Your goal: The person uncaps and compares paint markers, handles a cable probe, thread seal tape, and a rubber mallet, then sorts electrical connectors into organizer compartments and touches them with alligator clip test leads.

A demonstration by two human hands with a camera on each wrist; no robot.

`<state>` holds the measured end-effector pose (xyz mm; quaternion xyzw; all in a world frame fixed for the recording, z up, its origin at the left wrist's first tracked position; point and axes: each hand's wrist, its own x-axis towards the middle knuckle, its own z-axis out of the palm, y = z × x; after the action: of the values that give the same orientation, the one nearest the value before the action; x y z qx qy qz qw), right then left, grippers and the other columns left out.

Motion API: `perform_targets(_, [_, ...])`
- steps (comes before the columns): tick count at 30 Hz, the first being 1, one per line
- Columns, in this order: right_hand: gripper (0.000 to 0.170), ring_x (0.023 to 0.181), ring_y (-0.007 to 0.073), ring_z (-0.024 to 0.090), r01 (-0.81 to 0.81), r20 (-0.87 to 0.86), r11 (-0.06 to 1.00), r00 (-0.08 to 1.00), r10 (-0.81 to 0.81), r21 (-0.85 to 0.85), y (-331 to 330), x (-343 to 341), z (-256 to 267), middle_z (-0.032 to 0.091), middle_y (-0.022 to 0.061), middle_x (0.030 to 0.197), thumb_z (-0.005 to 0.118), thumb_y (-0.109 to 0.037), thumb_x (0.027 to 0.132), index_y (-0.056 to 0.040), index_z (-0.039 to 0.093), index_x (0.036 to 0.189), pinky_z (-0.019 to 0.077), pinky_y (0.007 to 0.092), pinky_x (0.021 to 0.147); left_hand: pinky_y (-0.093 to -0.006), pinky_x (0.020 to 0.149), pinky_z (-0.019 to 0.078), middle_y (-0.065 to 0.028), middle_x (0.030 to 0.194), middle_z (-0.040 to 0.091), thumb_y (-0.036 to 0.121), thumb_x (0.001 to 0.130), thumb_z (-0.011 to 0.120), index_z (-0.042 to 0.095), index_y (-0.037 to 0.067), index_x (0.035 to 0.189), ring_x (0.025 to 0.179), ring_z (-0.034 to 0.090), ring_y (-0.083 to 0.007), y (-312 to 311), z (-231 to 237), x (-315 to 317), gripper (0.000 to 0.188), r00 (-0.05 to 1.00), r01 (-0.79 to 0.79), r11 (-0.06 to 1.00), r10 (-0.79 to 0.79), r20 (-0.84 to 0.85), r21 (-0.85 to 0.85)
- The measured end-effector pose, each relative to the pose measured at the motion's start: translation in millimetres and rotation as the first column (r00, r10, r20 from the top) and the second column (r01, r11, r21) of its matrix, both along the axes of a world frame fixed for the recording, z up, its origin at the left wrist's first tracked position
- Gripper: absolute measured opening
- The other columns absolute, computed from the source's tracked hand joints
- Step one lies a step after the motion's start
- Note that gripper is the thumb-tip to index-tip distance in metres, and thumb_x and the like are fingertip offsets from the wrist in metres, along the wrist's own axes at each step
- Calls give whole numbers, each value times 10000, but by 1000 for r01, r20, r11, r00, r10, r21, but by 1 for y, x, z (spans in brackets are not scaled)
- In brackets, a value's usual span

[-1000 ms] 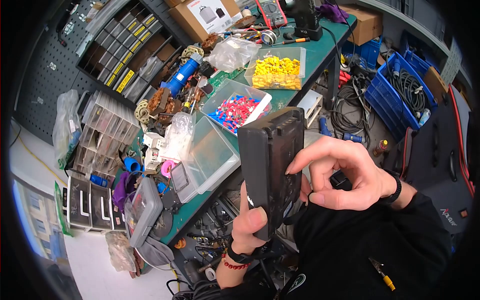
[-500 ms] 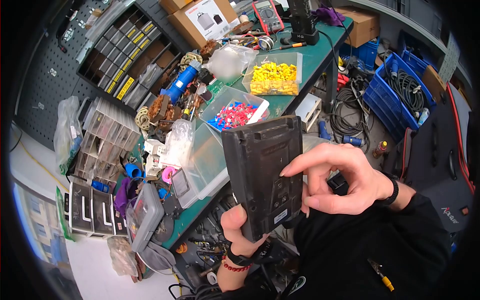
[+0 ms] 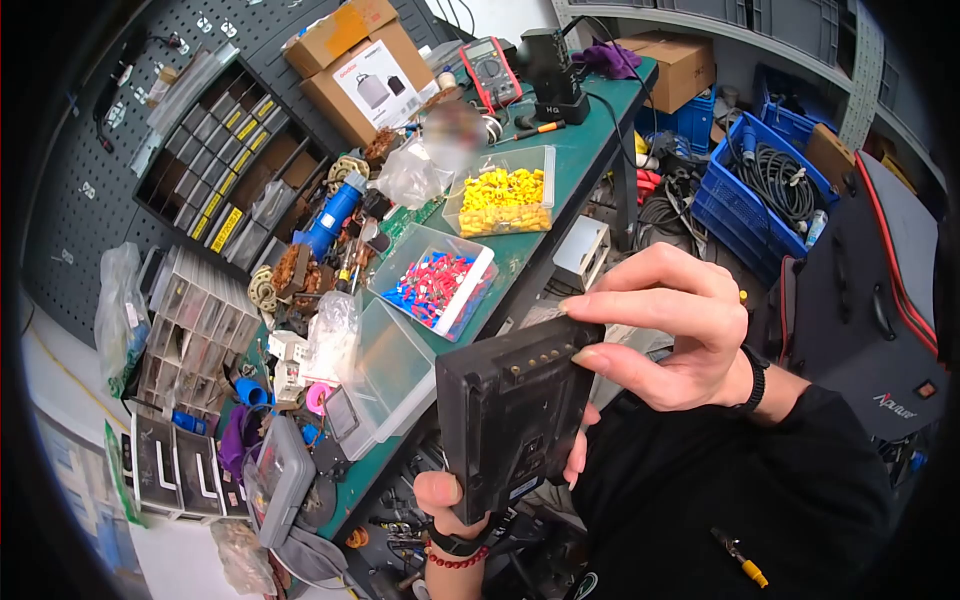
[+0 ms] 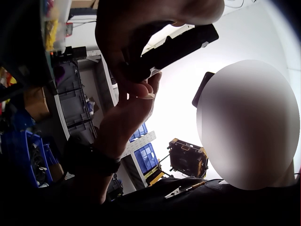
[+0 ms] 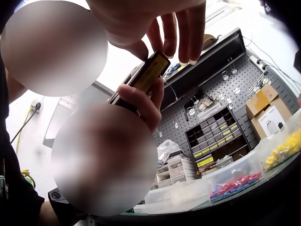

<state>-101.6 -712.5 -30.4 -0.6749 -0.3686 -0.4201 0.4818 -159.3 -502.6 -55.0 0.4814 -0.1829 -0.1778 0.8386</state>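
A black rectangular battery pack (image 3: 510,420) is held up in front of the chest, its ribbed face with a row of small gold contacts turned towards the head camera. My left hand (image 3: 440,492) grips it from below, the thumb on the near lower edge and fingertips (image 3: 578,455) showing past the far side. At the upper right corner my right hand (image 3: 675,325) pinches the pack between thumb and index finger, beside the contacts. From the right wrist view, the pack's end (image 5: 151,73) has a yellowish strip, with left fingers curled round it.
The green bench (image 3: 590,130) carries a bin of yellow connectors (image 3: 505,195), a bin of red and blue connectors (image 3: 435,285) and a clear box (image 3: 395,365). A multimeter (image 3: 490,70) lies farther back. Blue crates (image 3: 745,215) and a black case (image 3: 860,290) stand at right.
The pack has turned from edge-on to showing its contact face, and now sits lower in view. My right fingers have moved from its middle up to the top corner. The head view has shifted.
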Motion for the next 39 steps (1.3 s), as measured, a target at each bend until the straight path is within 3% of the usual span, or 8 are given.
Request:
perform_targets(6, [237, 569, 145, 641, -1, 100, 997, 995, 9, -74, -3, 0, 5, 679, 51, 793, 832, -127, 674, -50, 743, 879, 470, 230, 464, -346, 520, 535, -298, 1066, 602, 958, 614, 410, 332, -51, 1405, 708, 655, -292, 0, -2, -3, 1285, 999, -20, 991, 14, 46, 131])
perform_targets(12, [227, 570, 138, 653, 1, 212, 995, 977, 21, -104, -7, 3, 2, 695, 62, 804, 837, -144, 683, -55, 742, 869, 464, 213, 449, -319, 543, 515, -276, 1067, 620, 991, 578, 340, 368, -53, 1392, 711, 649, -257, 2, -8, -1, 1324, 995, -23, 992, 10, 103, 126])
perform_targets(19, [293, 615, 144, 679, -72, 142, 992, 986, 86, -104, -11, 1, 2, 717, 90, 818, 872, -169, 665, -41, 749, 899, 499, 209, 476, -315, 599, 525, -236, 1096, 635, 1010, 549, 292, 399, -48, 1387, 766, 657, -240, 7, -6, 3, 1354, 981, -57, 959, 1, 196, 279])
perform_targets(21, [294, 622, 147, 683, -78, 148, 992, 985, 92, -99, -10, 2, 2, 717, 93, 822, 872, -168, 665, -41, 749, 900, 507, 211, 484, -293, 640, 451, -259, 1164, 562, 547, 500, 696, 368, -143, 1351, 818, 585, -227, 7, -5, 4, 1144, 997, 30, 999, -28, -75, 16])
perform_targets(27, [292, 626, 153, 687, -102, 95, 990, 989, 112, -102, -9, 1, 3, 719, 106, 832, 872, -158, 656, -36, 750, 892, 514, 214, 496, -278, 638, 450, -220, 1118, 573, 583, 480, 685, 370, -141, 1346, 806, 581, -207, 3, 3, 4, 1171, 1000, -14, 997, 16, -25, 72])
perform_targets(29, [255, 599, 127, 663, -95, 105, 993, 989, 102, -67, -7, 3, 3, 710, 57, 848, 845, -135, 668, -63, 744, 891, 460, 201, 460, -276, 641, 450, -220, 1123, 573, 580, 484, 686, 368, -140, 1348, 808, 581, -204, 6, -2, 4, 1169, 1000, -6, 997, 7, -21, 71])
perform_targets(37, [247, 637, 161, 686, -80, 42, 993, 996, 84, -91, -8, 4, 1, 716, 90, 852, 834, -122, 678, -36, 741, 891, 500, 221, 512, -282, 682, 468, -224, 1169, 561, 550, 532, 712, 358, -126, 1365, 867, 587, -211, 6, 1, 5, 1129, 996, 73, 997, -71, -58, 33])
perform_targets(39, [253, 655, 173, 695, -79, 28, 991, 996, 82, -107, -7, 4, 0, 719, 115, 852, 832, -128, 683, -21, 741, 893, 522, 229, 541, -317, 629, 490, -223, 1141, 586, 948, 529, 536, 392, -65, 1370, 796, 610, -231, 3, 2, 3, 1325, 1000, -10, 980, 14, -19, 198])
